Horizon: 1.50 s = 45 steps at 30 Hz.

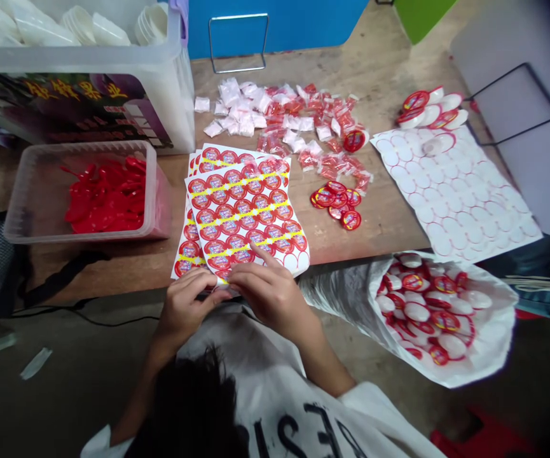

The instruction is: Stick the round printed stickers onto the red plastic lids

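A sheet of round red stickers point(229, 210) with yellow bands lies on a stack of similar sheets at the table's front edge. My left hand point(191, 302) pinches the sheet's near edge, its thumb pointing right. Close beside it, my right hand point(272, 292) has its fingers curled at the same edge, with one finger stretched over the stickers. White backing shows at the sheet's lower right, where stickers are gone. What lies between the fingertips is mostly hidden. Small round red lidded pieces point(336, 200) lie in a pile to the right of the sheets.
Left stands a clear tub point(151, 191) of red plastic pieces point(107, 197), behind it a large bin point(179, 95) of white cups point(112, 28). Small white and red packets point(241, 114) lie behind the sheets. A used sticker sheet point(456, 197) overhangs at right above a filled white bag point(494, 343).
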Each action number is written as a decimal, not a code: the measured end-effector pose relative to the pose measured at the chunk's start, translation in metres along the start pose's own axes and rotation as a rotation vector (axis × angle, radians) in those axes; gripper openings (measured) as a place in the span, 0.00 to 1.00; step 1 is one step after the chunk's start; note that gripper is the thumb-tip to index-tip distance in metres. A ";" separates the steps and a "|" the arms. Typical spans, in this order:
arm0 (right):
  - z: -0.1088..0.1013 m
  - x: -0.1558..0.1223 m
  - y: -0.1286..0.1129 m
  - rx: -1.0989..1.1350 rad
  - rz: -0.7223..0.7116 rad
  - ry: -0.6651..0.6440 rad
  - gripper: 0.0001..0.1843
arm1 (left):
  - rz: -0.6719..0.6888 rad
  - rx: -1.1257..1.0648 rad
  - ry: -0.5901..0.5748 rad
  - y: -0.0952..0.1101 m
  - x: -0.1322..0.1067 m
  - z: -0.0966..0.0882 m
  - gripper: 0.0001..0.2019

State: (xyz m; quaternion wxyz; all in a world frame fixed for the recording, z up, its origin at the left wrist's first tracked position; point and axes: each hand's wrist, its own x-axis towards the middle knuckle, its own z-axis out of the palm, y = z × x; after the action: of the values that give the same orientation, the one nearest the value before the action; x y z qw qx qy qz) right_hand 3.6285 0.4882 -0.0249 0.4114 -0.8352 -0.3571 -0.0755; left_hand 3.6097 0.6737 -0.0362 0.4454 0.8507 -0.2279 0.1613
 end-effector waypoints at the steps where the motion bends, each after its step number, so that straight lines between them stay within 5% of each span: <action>1: 0.000 0.001 0.000 0.002 0.005 -0.016 0.07 | 0.002 0.003 -0.001 0.000 0.000 0.000 0.07; 9: -0.009 0.006 0.001 0.085 0.122 -0.052 0.04 | 0.011 0.001 -0.043 0.000 -0.002 -0.001 0.06; 22: -0.012 0.008 0.003 0.286 0.106 -0.030 0.03 | 0.049 0.010 -0.110 0.000 0.001 -0.004 0.04; 45: -0.011 0.008 0.005 0.203 0.217 0.003 0.05 | 0.042 0.051 -0.137 0.001 0.009 0.003 0.05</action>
State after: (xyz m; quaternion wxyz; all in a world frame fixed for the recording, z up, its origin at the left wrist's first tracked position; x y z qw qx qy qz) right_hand 3.6398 0.4822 -0.0179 0.4998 -0.8230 -0.2699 0.0047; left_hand 3.6171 0.6685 -0.0325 0.4034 0.8659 -0.2713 0.1179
